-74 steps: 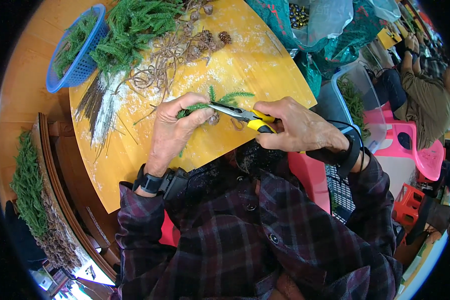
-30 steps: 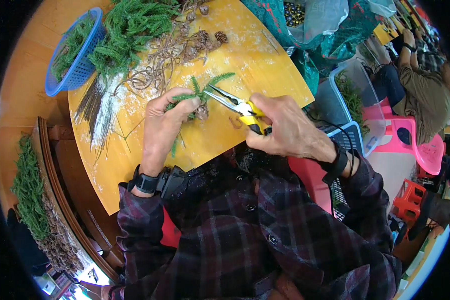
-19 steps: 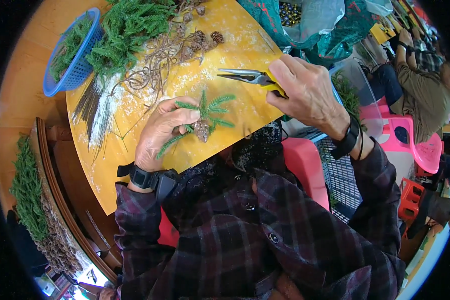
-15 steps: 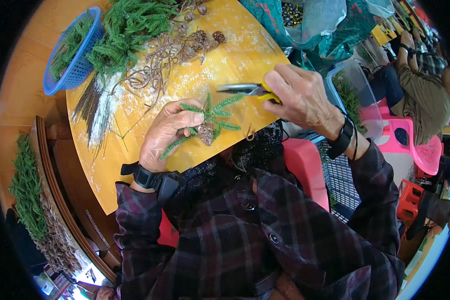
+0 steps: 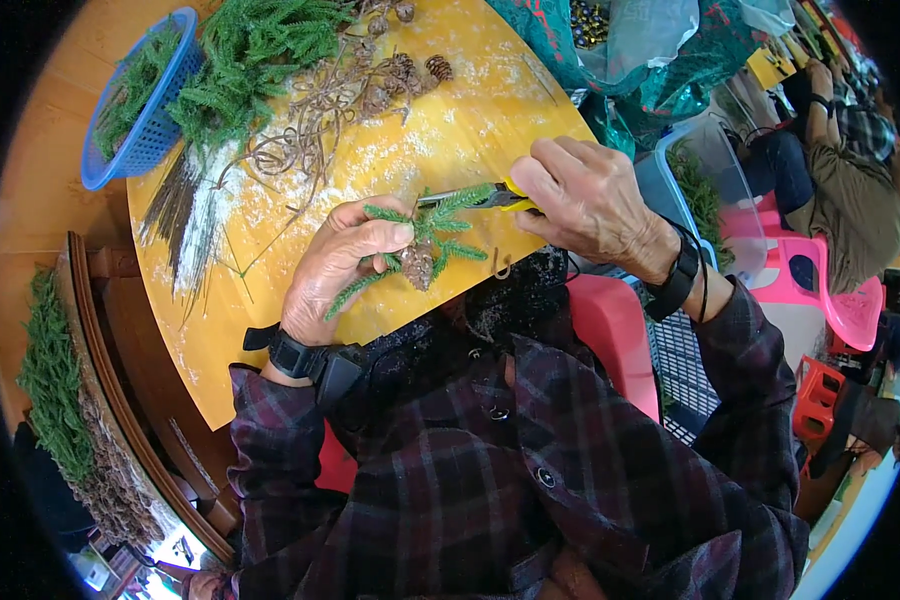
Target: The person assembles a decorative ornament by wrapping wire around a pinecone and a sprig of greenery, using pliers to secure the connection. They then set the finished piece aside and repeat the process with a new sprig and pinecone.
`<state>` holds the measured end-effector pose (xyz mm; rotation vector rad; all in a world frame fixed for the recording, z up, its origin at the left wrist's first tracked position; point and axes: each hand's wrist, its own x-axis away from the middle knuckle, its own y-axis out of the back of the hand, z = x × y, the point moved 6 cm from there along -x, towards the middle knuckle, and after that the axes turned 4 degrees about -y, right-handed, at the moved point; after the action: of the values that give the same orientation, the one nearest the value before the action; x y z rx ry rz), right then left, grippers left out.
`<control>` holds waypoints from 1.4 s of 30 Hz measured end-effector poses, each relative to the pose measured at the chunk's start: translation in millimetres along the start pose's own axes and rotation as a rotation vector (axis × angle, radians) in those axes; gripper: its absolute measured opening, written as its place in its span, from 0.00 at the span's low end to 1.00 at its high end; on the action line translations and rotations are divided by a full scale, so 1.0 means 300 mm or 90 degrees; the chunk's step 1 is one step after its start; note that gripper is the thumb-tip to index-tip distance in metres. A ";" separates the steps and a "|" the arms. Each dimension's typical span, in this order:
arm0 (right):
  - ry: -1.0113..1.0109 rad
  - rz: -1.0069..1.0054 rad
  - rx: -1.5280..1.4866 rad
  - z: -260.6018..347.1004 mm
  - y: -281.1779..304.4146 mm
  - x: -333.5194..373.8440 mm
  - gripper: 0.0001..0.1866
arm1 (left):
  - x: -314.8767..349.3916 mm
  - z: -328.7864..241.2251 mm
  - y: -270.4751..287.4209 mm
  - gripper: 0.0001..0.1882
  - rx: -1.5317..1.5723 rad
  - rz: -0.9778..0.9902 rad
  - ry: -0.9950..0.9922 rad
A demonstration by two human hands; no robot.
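My left hand (image 5: pixel 345 255) pinches a small green artificial pine sprig (image 5: pixel 458 249) between thumb and fingers, over the near edge of the yellow table. A brown pine cone (image 5: pixel 418 265) hangs at the sprig's middle, its tip toward me. Yellow-handled pliers (image 5: pixel 480 197) are gripped in my right hand (image 5: pixel 590 205). Their dark jaws reach left to the top of the sprig, just beyond my left thumb; needles partly cover the jaws, so I cannot tell whether they have closed on anything.
On the white-dusted table (image 5: pixel 490 110) lie pine branches (image 5: pixel 260 60), curly brown vines (image 5: pixel 320 125), cones (image 5: pixel 438 67) and dark wire stems (image 5: pixel 175 220). A blue basket (image 5: pixel 160 125) stands far left. Green plastic bags (image 5: pixel 660 70) and a clear bin (image 5: pixel 715 190) are right; another person (image 5: pixel 850 190) sits beyond.
My right hand has moved slightly down and left, bringing the pliers' jaws from above and right of the sprig onto its top. My left hand holds the sprig almost as before.
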<state>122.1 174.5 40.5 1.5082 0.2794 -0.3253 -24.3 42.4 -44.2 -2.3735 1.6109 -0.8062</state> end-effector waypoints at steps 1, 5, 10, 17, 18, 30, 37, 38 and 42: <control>-0.006 0.004 0.006 0.000 0.000 0.000 0.19 | 0.000 -0.001 -0.002 0.11 -0.007 0.000 -0.003; -0.009 0.006 0.021 -0.003 -0.001 0.000 0.18 | -0.011 0.009 0.000 0.11 -0.011 0.017 -0.002; -0.004 0.025 0.028 0.005 0.001 -0.004 0.18 | 0.003 -0.001 -0.016 0.12 -0.004 0.006 -0.002; -0.004 0.046 0.040 0.007 0.007 0.000 0.19 | 0.012 -0.060 -0.027 0.08 -0.154 0.026 -0.009; -0.002 0.064 0.043 0.008 0.010 0.000 0.18 | 0.013 -0.074 -0.033 0.06 -0.217 0.039 -0.013; 0.021 0.258 0.032 -0.003 0.046 -0.076 0.17 | 0.065 -0.158 -0.150 0.05 -0.815 -0.010 -0.550; -0.020 0.104 0.012 -0.004 0.089 -0.066 0.17 | 0.026 -0.131 -0.003 0.07 -0.306 -0.069 -0.106; -0.031 0.069 0.000 -0.005 0.093 -0.062 0.18 | 0.029 -0.119 0.008 0.08 -0.255 -0.079 -0.064; -0.010 0.023 -0.016 -0.003 0.074 -0.048 0.18 | 0.028 -0.086 0.029 0.09 -0.119 -0.074 -0.043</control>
<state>117.3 176.6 66.6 1.4843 0.2431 -0.3038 -42.3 35.6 -23.2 -2.6135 1.5998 -0.6115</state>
